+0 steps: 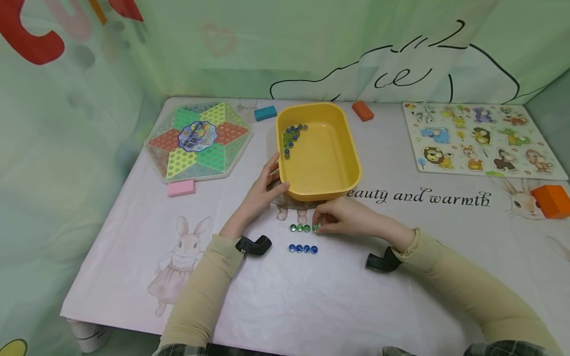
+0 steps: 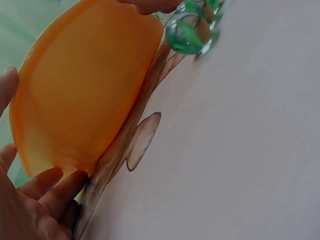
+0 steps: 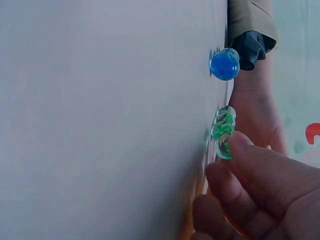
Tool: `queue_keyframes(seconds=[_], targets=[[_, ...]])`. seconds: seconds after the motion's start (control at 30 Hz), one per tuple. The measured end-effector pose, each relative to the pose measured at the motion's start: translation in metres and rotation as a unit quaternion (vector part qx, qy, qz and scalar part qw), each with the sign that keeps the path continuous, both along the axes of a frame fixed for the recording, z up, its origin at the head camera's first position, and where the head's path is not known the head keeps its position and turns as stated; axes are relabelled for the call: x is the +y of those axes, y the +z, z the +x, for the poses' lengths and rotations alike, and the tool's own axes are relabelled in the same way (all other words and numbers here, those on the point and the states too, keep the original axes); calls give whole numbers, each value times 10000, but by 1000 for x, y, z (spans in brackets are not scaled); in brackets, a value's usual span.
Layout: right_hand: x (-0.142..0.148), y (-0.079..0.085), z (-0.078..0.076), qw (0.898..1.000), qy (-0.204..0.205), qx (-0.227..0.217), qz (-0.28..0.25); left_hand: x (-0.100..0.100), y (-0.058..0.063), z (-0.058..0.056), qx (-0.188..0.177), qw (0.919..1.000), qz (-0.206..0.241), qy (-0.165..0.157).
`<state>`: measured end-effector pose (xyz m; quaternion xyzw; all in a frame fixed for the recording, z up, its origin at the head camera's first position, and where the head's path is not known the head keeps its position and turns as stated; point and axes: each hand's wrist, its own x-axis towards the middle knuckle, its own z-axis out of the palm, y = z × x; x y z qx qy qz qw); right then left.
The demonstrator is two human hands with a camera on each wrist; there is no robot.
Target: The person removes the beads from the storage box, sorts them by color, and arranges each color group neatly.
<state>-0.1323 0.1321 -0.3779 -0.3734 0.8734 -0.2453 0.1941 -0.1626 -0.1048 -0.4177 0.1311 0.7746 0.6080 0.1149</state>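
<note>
My left hand (image 1: pixel 262 190) holds the front left corner of a yellow plastic tub (image 1: pixel 318 190), thumb at the rim and fingers against the outer wall. Inside, along the tub's left side, lie several blue and green marbles (image 1: pixel 291 138). In front of the tub my right hand (image 1: pixel 340 216) pinches a green glass marble (image 3: pixel 223 149) between thumb and forefinger, low over the table. It is at the right end of a row of three green marbles (image 1: pixel 300 228). Nearer the table's front is a row of several blue marbles (image 1: pixel 303 248).
A Chinese checkers board (image 1: pixel 198 160) lies at the back left, with a pink block (image 1: pixel 181 188) before it. Blue (image 1: pixel 265 113) and orange (image 1: pixel 362 111) blocks flank the tub. Rightward are an animal puzzle board (image 1: pixel 481 143) and another orange block (image 1: pixel 552 201).
</note>
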Motion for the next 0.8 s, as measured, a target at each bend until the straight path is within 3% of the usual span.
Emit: queue_keyframes(seconds=[0.6,0.8], targets=[[-4,-1,-1,10000,-52,17,68,0,3,-2,-188,9998,-23,-46],[-5,1,0,9999,-46,-23,89,0,1,-1,-98,9999,-78,-1]])
